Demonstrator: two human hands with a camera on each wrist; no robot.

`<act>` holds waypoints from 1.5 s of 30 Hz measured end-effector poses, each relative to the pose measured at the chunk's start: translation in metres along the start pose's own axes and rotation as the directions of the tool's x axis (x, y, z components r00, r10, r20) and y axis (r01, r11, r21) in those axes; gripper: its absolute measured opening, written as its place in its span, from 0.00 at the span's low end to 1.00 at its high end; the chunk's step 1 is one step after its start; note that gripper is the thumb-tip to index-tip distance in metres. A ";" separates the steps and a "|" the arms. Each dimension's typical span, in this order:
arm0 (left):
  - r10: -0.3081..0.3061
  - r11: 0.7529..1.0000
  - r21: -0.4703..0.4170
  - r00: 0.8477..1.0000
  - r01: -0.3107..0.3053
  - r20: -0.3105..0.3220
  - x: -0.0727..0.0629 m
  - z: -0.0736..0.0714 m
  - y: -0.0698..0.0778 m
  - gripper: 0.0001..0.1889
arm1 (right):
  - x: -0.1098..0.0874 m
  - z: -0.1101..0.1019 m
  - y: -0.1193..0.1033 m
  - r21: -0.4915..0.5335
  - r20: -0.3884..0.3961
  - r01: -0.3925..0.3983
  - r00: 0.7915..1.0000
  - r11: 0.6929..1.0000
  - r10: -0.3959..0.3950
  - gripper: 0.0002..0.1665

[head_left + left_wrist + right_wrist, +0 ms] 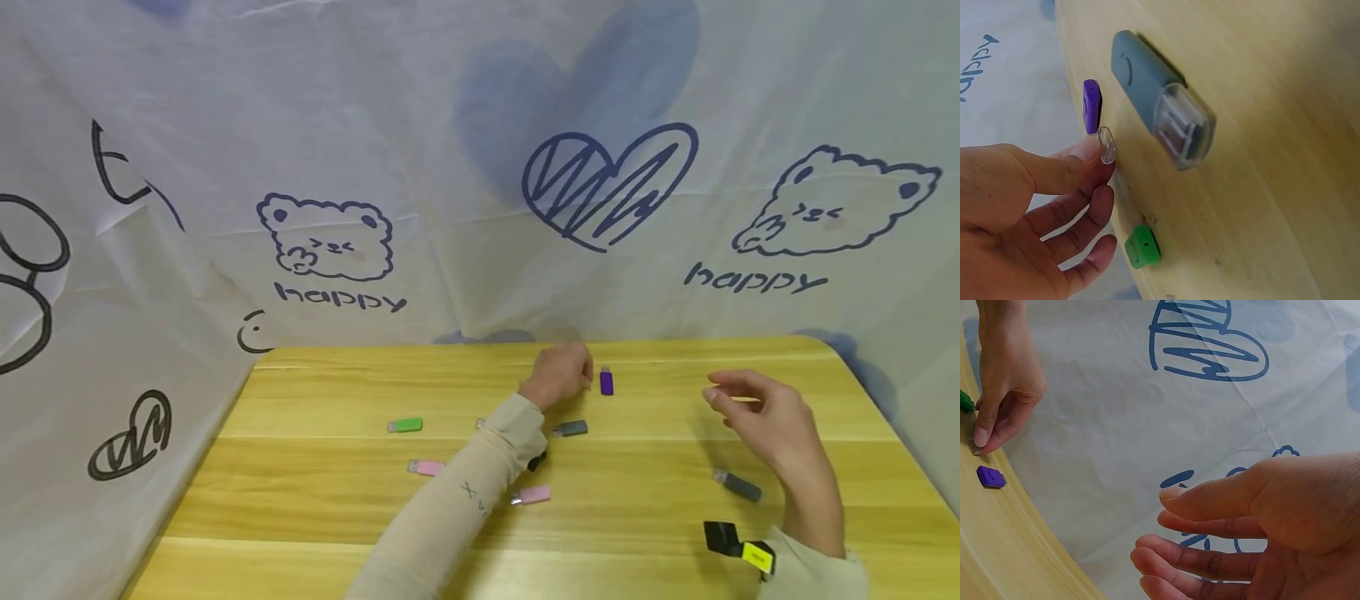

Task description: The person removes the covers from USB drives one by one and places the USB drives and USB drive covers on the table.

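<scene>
My left hand reaches to the back of the table and pinches a small clear plastic cap between thumb and forefinger. The other fingers of that hand are loosely bent. Just right of it lies a purple USB stick. A grey USB stick with a clear cap over its plug lies nearer, below the hand. My right hand hovers over the right side of the table, fingers relaxed and slightly bent, holding nothing. Beneath it lies another grey USB stick.
A green USB stick and two pink ones, one partly behind the left sleeve and one right of it, lie on the wooden table. A printed white cloth hangs behind the table's back edge.
</scene>
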State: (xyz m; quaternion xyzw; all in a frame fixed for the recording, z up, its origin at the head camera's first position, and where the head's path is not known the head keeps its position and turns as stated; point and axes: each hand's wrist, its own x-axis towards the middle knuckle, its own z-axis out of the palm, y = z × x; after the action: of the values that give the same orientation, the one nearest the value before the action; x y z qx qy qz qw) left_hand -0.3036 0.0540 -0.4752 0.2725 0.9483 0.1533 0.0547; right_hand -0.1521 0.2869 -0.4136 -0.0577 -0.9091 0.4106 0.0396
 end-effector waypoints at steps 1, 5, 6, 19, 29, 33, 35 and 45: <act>0.001 1.000 -0.002 1.000 -0.001 -0.006 -0.001 0.000 -0.001 0.20 | 0.000 0.001 0.000 0.002 0.001 0.001 1.000 1.000 -0.001 0.29; 0.022 0.999 -0.028 1.000 -0.023 -0.019 -0.006 0.000 -0.004 0.11 | 0.000 0.003 -0.001 -0.001 0.012 -0.002 1.000 1.000 0.002 0.29; 0.029 0.999 -0.043 0.999 -0.030 -0.026 -0.008 -0.001 -0.005 0.08 | 0.000 0.004 -0.001 -0.003 0.014 -0.004 1.000 1.000 0.004 0.29; 0.001 0.980 -0.195 0.990 -0.029 -0.141 -0.047 -0.031 -0.013 0.08 | 0.000 0.009 -0.012 -0.029 0.032 0.052 0.998 0.998 -0.051 0.28; -0.055 0.933 -0.358 0.967 -0.039 -0.250 -0.082 -0.041 -0.022 0.11 | 0.002 0.026 -0.026 -0.053 -0.031 0.205 0.978 0.977 -0.207 0.19; -0.084 0.889 -0.451 0.942 -0.076 -0.324 -0.099 -0.042 -0.030 0.11 | 0.003 0.034 -0.033 -0.042 -0.028 0.256 0.966 0.966 -0.257 0.18; -0.095 0.864 -0.493 0.929 -0.102 -0.358 -0.108 -0.042 -0.035 0.11 | 0.003 0.039 -0.037 -0.031 -0.024 0.278 0.960 0.960 -0.279 0.18; -0.206 0.772 -0.620 0.868 -0.140 -0.453 -0.139 -0.042 -0.062 0.11 | 0.002 0.058 -0.056 0.045 -0.023 0.352 0.936 0.935 -0.352 0.21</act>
State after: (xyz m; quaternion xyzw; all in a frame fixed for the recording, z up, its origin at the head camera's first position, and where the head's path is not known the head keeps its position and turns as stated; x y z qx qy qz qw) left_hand -0.2250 -0.0813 -0.4524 0.1717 0.8259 0.5278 -0.0991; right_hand -0.1645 0.2078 -0.4095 0.1041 -0.8942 0.4184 0.1204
